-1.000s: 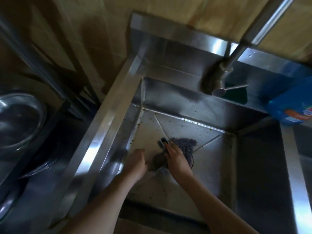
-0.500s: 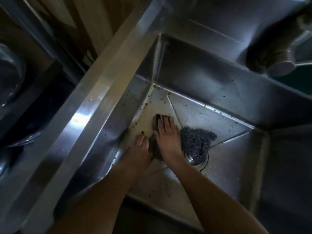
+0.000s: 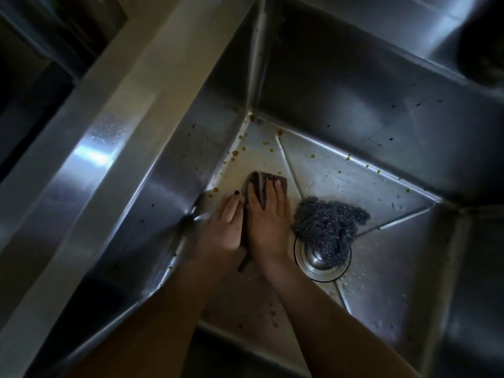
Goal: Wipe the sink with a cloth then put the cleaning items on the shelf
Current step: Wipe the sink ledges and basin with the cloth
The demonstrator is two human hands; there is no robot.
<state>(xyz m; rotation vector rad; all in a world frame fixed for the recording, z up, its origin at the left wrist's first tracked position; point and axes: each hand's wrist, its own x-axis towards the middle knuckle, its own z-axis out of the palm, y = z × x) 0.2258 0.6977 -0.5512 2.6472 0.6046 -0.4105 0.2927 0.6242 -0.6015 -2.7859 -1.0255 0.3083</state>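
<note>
Wiping is in hand: the right hand [image 3: 268, 225] presses the cloth [image 3: 257, 184] flat-fingered against the sink [image 3: 354, 105] floor. The left hand [image 3: 223, 227] lies flat alongside, gripping nothing. The next stroke should probably sweep the corner specks [image 3: 234, 153].

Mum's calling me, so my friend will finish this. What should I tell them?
Right hand presses flat on the dark cloth on the sink floor.
Left hand rests open beside it, at the cloth's edge.
The steel scourer lies partly over the drain.
Wiping is under way; brown specks line the back corner.
Left to do: finish wiping, then put the cleaning items on the shelf.
</note>
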